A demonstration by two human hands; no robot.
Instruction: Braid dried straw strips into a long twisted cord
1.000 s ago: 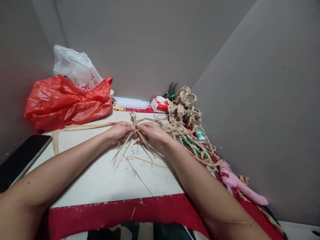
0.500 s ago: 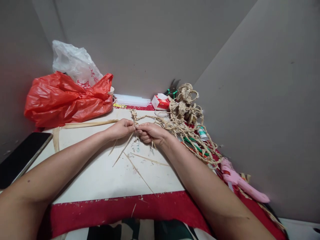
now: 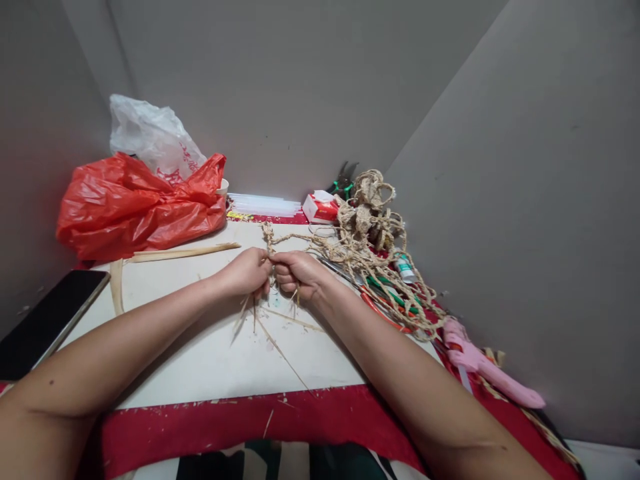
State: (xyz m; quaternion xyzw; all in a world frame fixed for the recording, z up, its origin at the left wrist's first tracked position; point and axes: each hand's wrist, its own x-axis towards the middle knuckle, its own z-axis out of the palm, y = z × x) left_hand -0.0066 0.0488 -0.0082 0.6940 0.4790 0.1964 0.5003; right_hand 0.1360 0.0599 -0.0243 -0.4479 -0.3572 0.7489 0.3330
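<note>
My left hand (image 3: 254,272) and my right hand (image 3: 297,272) meet over the white board (image 3: 210,363), their fingers closed around the near end of a braided straw cord (image 3: 268,235). From that end the cord runs up and then right, toward a tangle of straw rope (image 3: 350,257). Loose straw ends poke out below both hands. The exact grip of the fingertips is partly hidden by the knuckles. Thin straw strands (image 3: 280,350) lie on the board in front of the hands.
A red plastic bag (image 3: 143,207) and a phone (image 3: 55,320) sit to the left. Flat straw strips (image 3: 185,253) lie behind my left forearm. Clear sticks (image 3: 265,204), a tissue pack (image 3: 321,207) and green-handled cutters (image 3: 344,181) line the back. At right rests a pink glue gun (image 3: 490,367).
My left hand has curled more tightly, with its fingers tucked under, and the straw ends below it have swung. The view has tilted slightly; both hands stay together at the cord.
</note>
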